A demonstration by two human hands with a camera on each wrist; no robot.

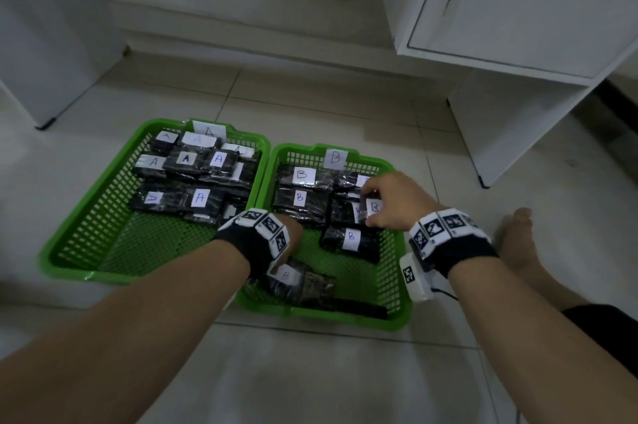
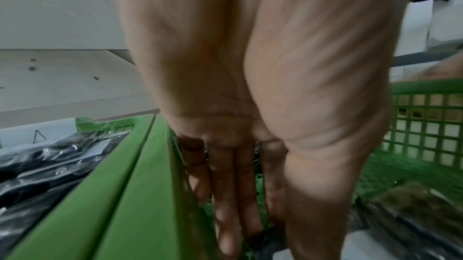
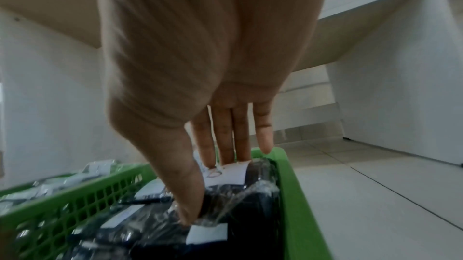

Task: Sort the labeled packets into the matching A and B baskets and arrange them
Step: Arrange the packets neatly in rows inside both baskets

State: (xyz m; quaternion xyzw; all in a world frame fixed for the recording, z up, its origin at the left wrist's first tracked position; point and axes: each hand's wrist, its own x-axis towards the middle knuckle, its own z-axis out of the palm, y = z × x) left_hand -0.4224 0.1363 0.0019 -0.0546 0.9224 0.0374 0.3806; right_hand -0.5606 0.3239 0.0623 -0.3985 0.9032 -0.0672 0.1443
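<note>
Two green baskets stand side by side on the tiled floor. Basket A (image 1: pixel 103 274) on the left holds several black packets with A labels (image 1: pixel 200 198). Basket B (image 1: pixel 310 313) on the right holds several B packets (image 1: pixel 301 174). My right hand (image 1: pixel 366 208) pinches a B packet (image 1: pixel 374 206) at the basket's right side, thumb on its near end and fingers on the far end (image 3: pixel 240 201). My left hand (image 1: pixel 293 226) reaches down inside basket B along its left wall, with the fingers (image 2: pixel 225 224) straight and holding nothing. Just in front of it lies another B packet (image 1: pixel 297 282).
A white cabinet (image 1: pixel 518 9) with a key in its door stands at the back right. Another white unit (image 1: pixel 51 43) is at the back left. A bare foot (image 1: pixel 518 240) rests on the floor right of basket B.
</note>
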